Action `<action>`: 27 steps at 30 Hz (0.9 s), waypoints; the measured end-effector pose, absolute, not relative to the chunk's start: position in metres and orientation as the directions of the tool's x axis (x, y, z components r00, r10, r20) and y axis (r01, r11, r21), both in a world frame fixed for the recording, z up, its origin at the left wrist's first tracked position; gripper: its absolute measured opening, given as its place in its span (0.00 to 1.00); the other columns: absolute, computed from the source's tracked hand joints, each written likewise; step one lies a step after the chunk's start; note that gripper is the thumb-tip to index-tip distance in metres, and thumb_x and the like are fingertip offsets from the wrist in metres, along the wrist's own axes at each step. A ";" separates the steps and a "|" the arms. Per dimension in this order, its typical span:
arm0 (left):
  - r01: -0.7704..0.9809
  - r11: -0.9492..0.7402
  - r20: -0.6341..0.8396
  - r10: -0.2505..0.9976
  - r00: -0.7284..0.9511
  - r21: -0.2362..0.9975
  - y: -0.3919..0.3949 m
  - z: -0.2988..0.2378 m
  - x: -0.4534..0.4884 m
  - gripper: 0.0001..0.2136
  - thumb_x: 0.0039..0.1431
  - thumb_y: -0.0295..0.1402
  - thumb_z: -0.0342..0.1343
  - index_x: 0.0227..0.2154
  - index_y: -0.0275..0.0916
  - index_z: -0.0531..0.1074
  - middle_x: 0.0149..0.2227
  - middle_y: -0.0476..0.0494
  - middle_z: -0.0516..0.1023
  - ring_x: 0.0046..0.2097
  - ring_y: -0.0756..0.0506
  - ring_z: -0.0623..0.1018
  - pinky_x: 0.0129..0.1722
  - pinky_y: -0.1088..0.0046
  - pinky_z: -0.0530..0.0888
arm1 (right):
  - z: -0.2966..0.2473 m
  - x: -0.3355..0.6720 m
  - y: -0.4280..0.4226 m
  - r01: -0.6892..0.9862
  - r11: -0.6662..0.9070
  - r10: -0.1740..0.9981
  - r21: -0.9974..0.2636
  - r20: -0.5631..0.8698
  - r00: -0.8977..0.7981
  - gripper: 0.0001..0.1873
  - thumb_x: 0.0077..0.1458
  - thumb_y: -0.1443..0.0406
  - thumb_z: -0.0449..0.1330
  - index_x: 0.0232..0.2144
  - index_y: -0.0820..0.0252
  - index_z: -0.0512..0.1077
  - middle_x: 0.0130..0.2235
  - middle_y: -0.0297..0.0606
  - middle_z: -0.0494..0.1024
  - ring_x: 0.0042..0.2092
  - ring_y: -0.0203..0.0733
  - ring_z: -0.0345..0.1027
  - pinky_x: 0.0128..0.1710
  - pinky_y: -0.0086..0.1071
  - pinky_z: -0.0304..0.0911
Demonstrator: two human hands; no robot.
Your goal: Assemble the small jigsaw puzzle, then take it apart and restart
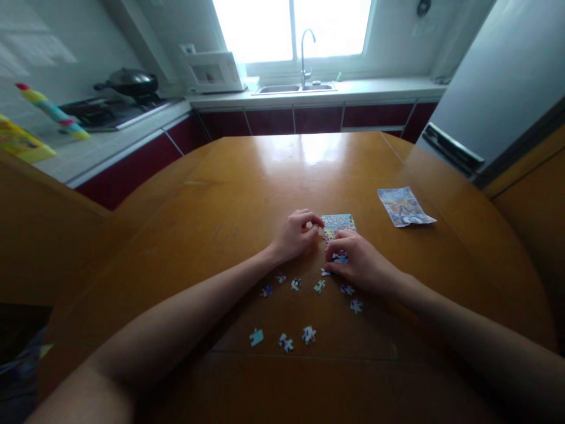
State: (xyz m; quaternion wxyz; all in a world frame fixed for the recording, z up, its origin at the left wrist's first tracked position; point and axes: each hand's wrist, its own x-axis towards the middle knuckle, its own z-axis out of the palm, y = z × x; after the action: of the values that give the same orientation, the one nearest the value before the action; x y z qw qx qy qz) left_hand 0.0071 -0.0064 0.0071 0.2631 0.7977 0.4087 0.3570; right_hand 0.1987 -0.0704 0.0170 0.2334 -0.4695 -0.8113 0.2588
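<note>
**Varnished wooden table (229, 194) is carrying one jigsaw (339, 222), with ten loose pieces (295, 284) lying nearby**

Daylight is coming through one window (258, 29) of two panes and is glaring off the table's smooth, round-sided top, where straight seams are crossing the wood. Beyond it, one metal sink (295, 90) with two basins is sitting beneath one slender, arched faucet (303, 56). One boxy white microwave (216, 72) is standing to the left, and one dark, rounded pan (130, 81) is resting on the stove. Glossy dark-red cupboard fronts (269, 121) are running below the pale counter.

Two bare hands are working near the table's middle. The left hand (298, 232) is resting with its fingers loosely curled, fingertips lying at the left edge of the jigsaw, a flat, straight-topped patch of small printed shapes. The right hand (359, 259) is arching over the jigsaw's near part, thumb and fingers bent around some patterned pieces; whether it is gripping one, I cannot tell.

Ten knobbed, thin pieces are lying apart on the near side: seven are scattering just below the hands, and three are sitting closer to the viewer, one of them plain turquoise. One creased, colourfully printed sheet (404, 206) is lying to the right, its corners uneven.
</note>
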 end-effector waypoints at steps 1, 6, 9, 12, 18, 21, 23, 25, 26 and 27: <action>0.467 -0.526 0.352 0.841 0.411 0.711 -0.007 0.008 0.007 0.10 0.55 0.20 0.53 0.32 0.38 0.77 0.34 0.46 0.77 0.37 0.47 0.72 0.40 0.69 0.70 | 0.017 0.199 -0.071 0.645 0.431 0.881 -0.631 0.138 -0.453 0.05 0.50 0.68 0.70 0.27 0.56 0.76 0.36 0.37 0.71 0.43 0.44 0.65 0.44 0.38 0.63; 0.471 -0.530 0.352 0.839 0.416 0.705 -0.006 0.007 0.007 0.09 0.56 0.21 0.54 0.33 0.38 0.77 0.34 0.47 0.77 0.38 0.47 0.72 0.41 0.69 0.70 | 0.019 0.199 -0.073 0.665 0.489 0.853 -0.564 0.151 -0.499 0.05 0.52 0.67 0.68 0.29 0.55 0.75 0.37 0.38 0.71 0.46 0.48 0.64 0.47 0.41 0.63; 0.466 -0.537 0.358 0.833 0.421 0.703 -0.004 0.004 0.006 0.09 0.56 0.22 0.54 0.33 0.38 0.77 0.35 0.46 0.77 0.38 0.47 0.72 0.41 0.69 0.70 | 0.023 0.197 -0.076 0.685 0.512 0.842 -0.517 0.148 -0.518 0.03 0.55 0.66 0.66 0.32 0.55 0.74 0.38 0.40 0.71 0.47 0.50 0.63 0.48 0.43 0.62; 0.468 -0.538 0.357 0.833 0.423 0.701 -0.004 0.003 0.005 0.09 0.56 0.22 0.54 0.33 0.38 0.77 0.35 0.46 0.77 0.38 0.47 0.72 0.41 0.69 0.71 | 0.024 0.195 -0.079 0.708 0.534 0.836 -0.463 0.160 -0.526 0.01 0.58 0.66 0.62 0.35 0.57 0.72 0.40 0.43 0.71 0.47 0.51 0.62 0.48 0.45 0.62; 0.467 -0.539 0.357 0.832 0.423 0.702 -0.005 0.005 0.005 0.08 0.57 0.23 0.54 0.33 0.38 0.77 0.35 0.46 0.77 0.38 0.47 0.72 0.41 0.69 0.70 | 0.020 0.195 -0.081 0.732 0.532 0.841 -0.426 0.167 -0.514 0.07 0.57 0.65 0.61 0.40 0.57 0.69 0.43 0.44 0.70 0.48 0.52 0.62 0.49 0.46 0.62; 0.463 -0.538 0.362 0.833 0.418 0.704 -0.006 0.005 0.006 0.08 0.56 0.22 0.54 0.33 0.38 0.77 0.34 0.47 0.77 0.38 0.47 0.72 0.40 0.69 0.70 | 0.020 0.195 -0.080 0.706 0.519 0.846 -0.482 0.168 -0.506 0.08 0.57 0.66 0.60 0.40 0.57 0.69 0.43 0.43 0.70 0.48 0.51 0.62 0.50 0.45 0.62; 0.460 -0.537 0.365 0.834 0.414 0.707 -0.006 0.006 0.006 0.09 0.56 0.21 0.54 0.33 0.38 0.77 0.34 0.47 0.77 0.37 0.48 0.72 0.40 0.69 0.70 | 0.020 0.196 -0.078 0.689 0.494 0.859 -0.530 0.178 -0.480 0.07 0.58 0.69 0.59 0.40 0.57 0.68 0.42 0.43 0.71 0.47 0.49 0.63 0.50 0.43 0.62; 0.460 -0.535 0.364 0.836 0.410 0.709 -0.006 0.007 0.007 0.09 0.55 0.21 0.54 0.32 0.38 0.77 0.34 0.47 0.77 0.37 0.48 0.72 0.40 0.69 0.70 | 0.020 0.196 -0.076 0.686 0.470 0.874 -0.556 0.187 -0.447 0.07 0.57 0.71 0.58 0.39 0.57 0.68 0.42 0.42 0.72 0.47 0.48 0.63 0.49 0.42 0.62; 0.462 -0.533 0.362 0.837 0.410 0.709 -0.006 0.007 0.007 0.09 0.55 0.21 0.54 0.32 0.38 0.77 0.34 0.46 0.77 0.37 0.48 0.72 0.40 0.69 0.70 | 0.020 0.197 -0.076 0.688 0.463 0.879 -0.559 0.191 -0.436 0.07 0.57 0.71 0.58 0.39 0.57 0.68 0.41 0.42 0.72 0.46 0.48 0.64 0.48 0.42 0.62; 0.466 -0.531 0.360 0.838 0.410 0.708 -0.006 0.008 0.007 0.09 0.55 0.21 0.54 0.32 0.38 0.77 0.34 0.46 0.77 0.37 0.47 0.72 0.40 0.69 0.70 | 0.020 0.197 -0.076 0.690 0.460 0.881 -0.560 0.192 -0.432 0.07 0.56 0.71 0.59 0.38 0.57 0.68 0.41 0.41 0.72 0.46 0.48 0.64 0.47 0.42 0.62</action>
State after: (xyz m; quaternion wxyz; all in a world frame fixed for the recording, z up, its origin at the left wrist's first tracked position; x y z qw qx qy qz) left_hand 0.0074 -0.0064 0.0075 0.2599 0.7984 0.4083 0.3582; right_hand 0.1969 -0.0755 0.0203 0.2353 -0.4782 -0.8212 0.2038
